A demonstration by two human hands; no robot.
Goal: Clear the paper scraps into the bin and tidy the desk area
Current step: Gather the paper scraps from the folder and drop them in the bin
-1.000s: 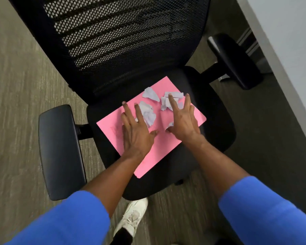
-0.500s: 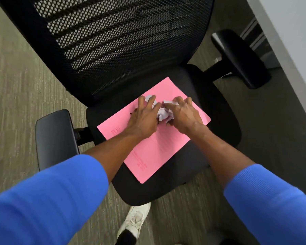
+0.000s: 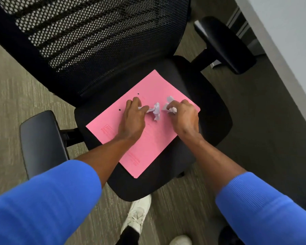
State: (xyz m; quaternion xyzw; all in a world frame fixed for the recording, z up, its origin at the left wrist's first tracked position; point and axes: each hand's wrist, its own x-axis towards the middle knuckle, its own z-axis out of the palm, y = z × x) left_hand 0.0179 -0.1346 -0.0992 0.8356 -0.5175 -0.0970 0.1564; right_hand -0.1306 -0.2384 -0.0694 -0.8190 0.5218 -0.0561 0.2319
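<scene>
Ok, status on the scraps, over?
Left hand shut on paper scraps. Right hand shut on more. Both over pink folder on chair seat. No bin in view.

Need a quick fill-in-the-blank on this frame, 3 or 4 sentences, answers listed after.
1. The pink folder lies on the seat of a black office ____.
2. The left hand and the right hand each grip crumpled white paper scraps above the ____ folder.
3. Both forearms come out of ____ sleeves.
4. A white ____ shows on the carpet below the seat edge.

Missing words: chair; pink; blue; shoe
</scene>
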